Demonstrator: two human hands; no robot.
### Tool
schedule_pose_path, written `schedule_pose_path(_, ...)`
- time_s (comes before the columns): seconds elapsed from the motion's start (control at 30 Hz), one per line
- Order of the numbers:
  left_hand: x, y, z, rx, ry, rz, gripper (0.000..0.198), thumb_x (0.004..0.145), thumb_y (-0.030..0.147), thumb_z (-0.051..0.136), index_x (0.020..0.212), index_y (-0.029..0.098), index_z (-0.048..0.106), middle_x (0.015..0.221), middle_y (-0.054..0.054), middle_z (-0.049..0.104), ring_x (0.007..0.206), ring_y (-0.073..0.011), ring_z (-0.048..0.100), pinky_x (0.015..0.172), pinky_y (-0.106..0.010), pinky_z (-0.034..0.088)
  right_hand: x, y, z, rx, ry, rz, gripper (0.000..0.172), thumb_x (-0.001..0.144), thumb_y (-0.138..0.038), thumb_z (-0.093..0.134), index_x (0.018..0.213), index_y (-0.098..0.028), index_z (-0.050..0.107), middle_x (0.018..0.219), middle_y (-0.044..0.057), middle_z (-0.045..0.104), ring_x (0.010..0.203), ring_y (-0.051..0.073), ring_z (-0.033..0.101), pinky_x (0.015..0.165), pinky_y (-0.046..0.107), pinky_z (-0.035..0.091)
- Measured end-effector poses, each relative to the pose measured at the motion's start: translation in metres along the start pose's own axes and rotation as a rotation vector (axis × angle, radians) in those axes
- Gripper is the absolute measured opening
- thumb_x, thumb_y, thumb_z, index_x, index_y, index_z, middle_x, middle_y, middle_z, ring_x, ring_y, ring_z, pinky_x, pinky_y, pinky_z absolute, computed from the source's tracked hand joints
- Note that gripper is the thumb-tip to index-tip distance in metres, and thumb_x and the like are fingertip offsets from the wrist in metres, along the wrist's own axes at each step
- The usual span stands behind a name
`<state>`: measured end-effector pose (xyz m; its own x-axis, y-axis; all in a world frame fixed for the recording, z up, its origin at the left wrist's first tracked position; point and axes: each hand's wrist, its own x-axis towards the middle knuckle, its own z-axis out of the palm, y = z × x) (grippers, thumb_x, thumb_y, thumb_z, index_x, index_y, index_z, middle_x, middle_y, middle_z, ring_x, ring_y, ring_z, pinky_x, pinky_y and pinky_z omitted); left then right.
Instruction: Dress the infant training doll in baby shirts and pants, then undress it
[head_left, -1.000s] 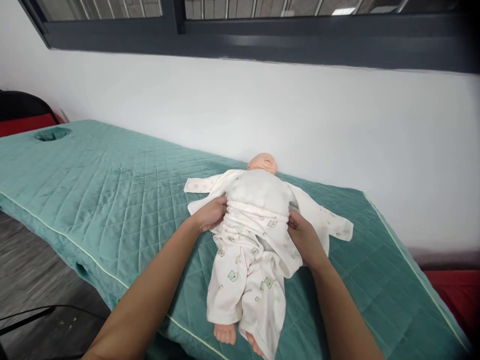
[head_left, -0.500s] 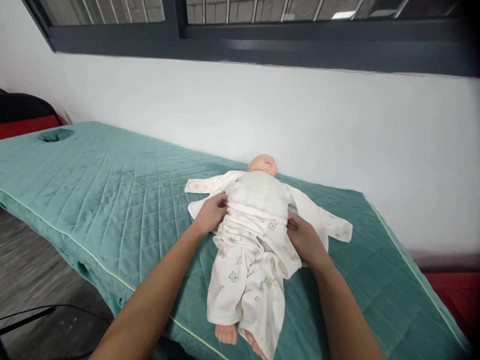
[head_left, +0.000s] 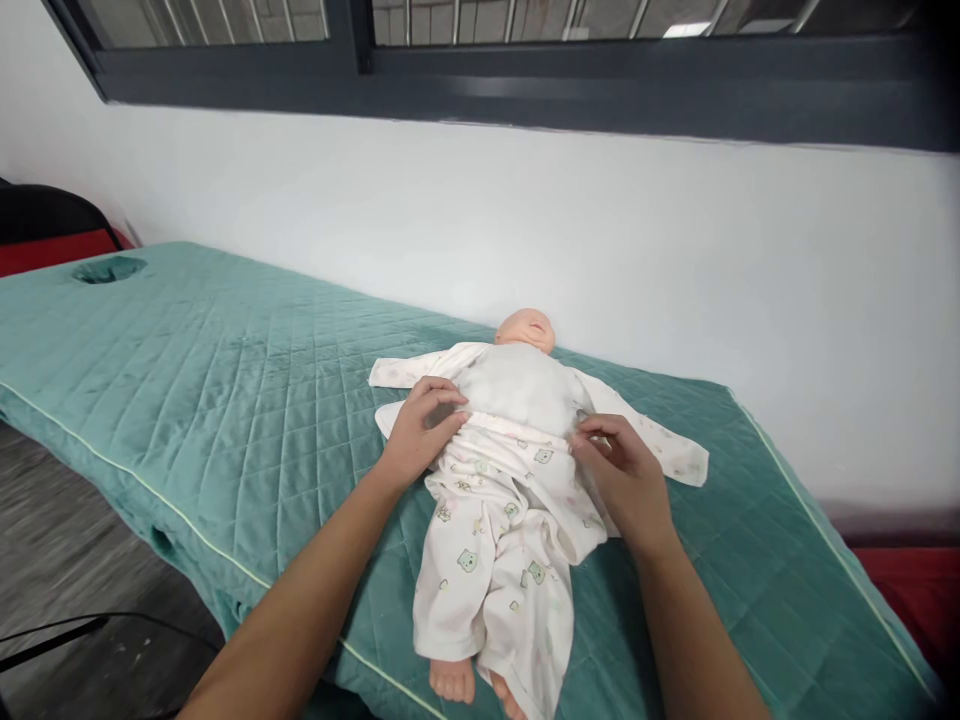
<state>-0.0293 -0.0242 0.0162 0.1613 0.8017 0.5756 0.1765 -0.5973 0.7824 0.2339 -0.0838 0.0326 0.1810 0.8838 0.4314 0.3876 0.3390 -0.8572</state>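
Note:
A baby doll [head_left: 526, 330] lies on its back in a white top with spread sleeves and white pants [head_left: 495, 560] printed with green bears. A plain white layer [head_left: 517, 385] covers its belly above the gathered waistband [head_left: 517, 432]. At the left end of the waistband is my left hand [head_left: 424, 430], thumb and fingers parted, tips close to the cloth. My right hand [head_left: 622, 470] is at the other end, fingers curved and apart from the thumb, whose tip touches the waistband's edge. Bare doll feet [head_left: 452, 680] stick out of the pant legs.
The doll rests on a bed with a green quilted cover [head_left: 262, 400], which has a round hole [head_left: 109, 270] at its far left. Behind stands a white wall [head_left: 375, 210] below a dark window frame [head_left: 600, 95]. A black cable [head_left: 112, 614] runs at the lower left.
Both hands have come up from the sides of the waistband and their fingers have spread. My right hand has turned more over the top of the pants. The doll lies nearly as before.

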Motion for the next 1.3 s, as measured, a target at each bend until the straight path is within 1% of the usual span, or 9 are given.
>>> schedule_pose_path(0.1, -0.001, 0.005, -0.003, 0.046, -0.055, 0.019, 0.013, 0.086, 0.032, 0.067, 0.095, 0.023, 0.071, 0.115, -0.007, 0.055, 0.113, -0.0209, 0.054, 0.107, -0.039, 0.039, -0.002, -0.005, 0.000, -0.063, -0.126, -0.155, 0.014, 0.083, -0.030, 0.070, 0.097, -0.029, 0.065, 0.104, 0.004, 0.055, 0.100, 0.020, 0.055, 0.089, 0.037, 0.047)
schedule_pose_path(0.27, 0.002, 0.012, -0.007, 0.127, -0.230, 0.000, 0.015, 0.084, 0.035, 0.069, 0.094, 0.024, 0.069, 0.128, -0.009, 0.052, 0.129, -0.0250, 0.044, 0.113, -0.042, 0.032, -0.001, -0.010, -0.004, -0.267, -0.229, -0.177, 0.016, 0.080, -0.031, 0.074, 0.091, -0.027, 0.062, 0.115, 0.005, 0.050, 0.115, 0.024, 0.051, 0.105, 0.041, 0.038)
schedule_pose_path(0.5, 0.022, 0.019, -0.008, 0.036, -0.379, -0.065, 0.017, 0.089, 0.034, 0.059, 0.082, 0.020, 0.056, 0.118, -0.007, 0.059, 0.110, -0.0204, 0.056, 0.097, -0.034, 0.042, 0.007, -0.024, -0.003, -0.345, -0.340, -0.179, 0.017, 0.089, -0.031, 0.061, 0.079, -0.023, 0.051, 0.115, 0.004, 0.057, 0.110, 0.021, 0.054, 0.094, 0.034, 0.040)
schedule_pose_path(0.6, 0.046, 0.018, -0.005, 0.078, -0.392, -0.165, 0.019, 0.090, 0.037, 0.055, 0.081, 0.020, 0.052, 0.092, -0.002, 0.062, 0.085, -0.0176, 0.057, 0.075, -0.030, 0.043, 0.025, -0.026, 0.001, -0.370, -0.310, -0.064, 0.020, 0.091, -0.035, 0.058, 0.077, -0.024, 0.048, 0.087, 0.000, 0.061, 0.080, 0.017, 0.055, 0.074, 0.031, 0.041)
schedule_pose_path(0.7, 0.071, 0.007, 0.003, 0.111, -0.389, -0.213, 0.020, 0.090, 0.039, 0.054, 0.083, 0.020, 0.053, 0.077, 0.001, 0.057, 0.074, -0.0160, 0.050, 0.069, -0.029, 0.037, 0.047, -0.017, 0.007, -0.323, -0.269, 0.128, 0.024, 0.089, -0.042, 0.060, 0.077, -0.024, 0.048, 0.062, -0.005, 0.049, 0.059, 0.014, 0.043, 0.059, 0.028, 0.033)
schedule_pose_path(0.8, 0.081, -0.011, 0.011, -0.086, -0.398, -0.346, 0.027, 0.085, 0.046, 0.060, 0.082, 0.019, 0.055, 0.078, 0.001, 0.055, 0.073, -0.0150, 0.048, 0.067, -0.028, 0.036, 0.058, -0.002, 0.013, -0.006, -0.244, 0.318, 0.028, 0.083, -0.048, 0.066, 0.079, -0.024, 0.052, 0.066, -0.004, 0.052, 0.059, 0.013, 0.044, 0.056, 0.027, 0.033)
schedule_pose_path(0.97, 0.070, -0.030, 0.010, -0.437, -0.323, -0.553, 0.032, 0.075, 0.046, 0.071, 0.081, 0.017, 0.059, 0.076, 0.001, 0.056, 0.069, -0.0124, 0.047, 0.064, -0.025, 0.036, 0.051, 0.012, 0.014, 0.471, -0.139, 0.490, 0.029, 0.073, -0.043, 0.076, 0.079, -0.023, 0.056, 0.071, -0.005, 0.055, 0.059, 0.012, 0.047, 0.057, 0.025, 0.037)
schedule_pose_path(1.13, 0.063, -0.029, 0.000, -0.497, -0.274, -0.632, 0.033, 0.071, 0.045, 0.075, 0.081, 0.017, 0.060, 0.074, 0.000, 0.056, 0.064, -0.0109, 0.047, 0.058, -0.024, 0.037, 0.053, 0.016, 0.005, 0.525, -0.088, 0.506, 0.033, 0.066, -0.040, 0.081, 0.079, -0.024, 0.055, 0.065, -0.005, 0.054, 0.054, 0.012, 0.045, 0.053, 0.026, 0.036)
schedule_pose_path(1.3, 0.058, -0.029, -0.005, -0.380, -0.293, -0.592, 0.034, 0.075, 0.049, 0.070, 0.081, 0.017, 0.061, 0.075, 0.000, 0.059, 0.066, -0.0125, 0.050, 0.061, -0.026, 0.039, 0.053, 0.016, -0.010, 0.351, -0.246, 0.513, 0.034, 0.069, -0.045, 0.079, 0.085, -0.022, 0.059, 0.061, -0.006, 0.052, 0.050, 0.009, 0.041, 0.049, 0.024, 0.032)
